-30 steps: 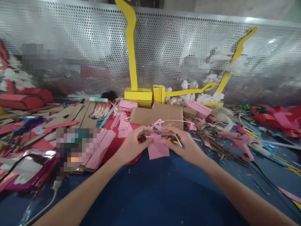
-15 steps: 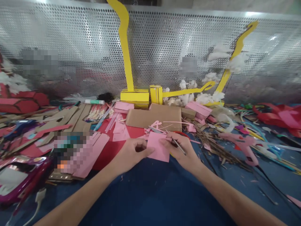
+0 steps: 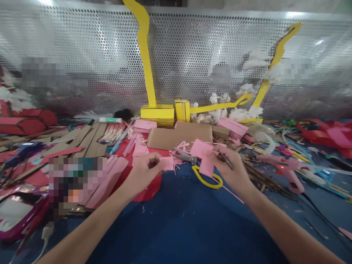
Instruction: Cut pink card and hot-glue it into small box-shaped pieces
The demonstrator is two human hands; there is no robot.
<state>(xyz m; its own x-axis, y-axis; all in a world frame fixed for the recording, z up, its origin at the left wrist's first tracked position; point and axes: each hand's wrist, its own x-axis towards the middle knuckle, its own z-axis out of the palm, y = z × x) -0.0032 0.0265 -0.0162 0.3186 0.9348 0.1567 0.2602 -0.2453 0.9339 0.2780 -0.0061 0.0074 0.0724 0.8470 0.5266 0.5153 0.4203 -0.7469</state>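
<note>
My left hand (image 3: 147,168) pinches a small pink paper rectangle (image 3: 167,163) between thumb and fingers. A larger pink paper piece (image 3: 206,167) with a corner gone hangs from the closed fingers of my right hand (image 3: 229,167). That same hand also holds a slim dark pen-like stick (image 3: 226,160), its exact kind unclear. Between the hands lies a pair of scissors (image 3: 187,158) with yellow handles; the larger paper covers part of it. Pink paper strips (image 3: 183,147) are scattered just behind the blades.
A brown cardboard piece (image 3: 178,137) and yellow paper boxes (image 3: 157,114) stand behind my hands. To the right lies a pink glue gun (image 3: 287,170) with a black cord. Red paper (image 3: 147,189) and pink sheets lie left. A perforated metal panel (image 3: 198,51) closes the back.
The pink square has come apart. My left hand moved left with the small piece, my right hand right and up with the larger one, exposing the scissors.
</note>
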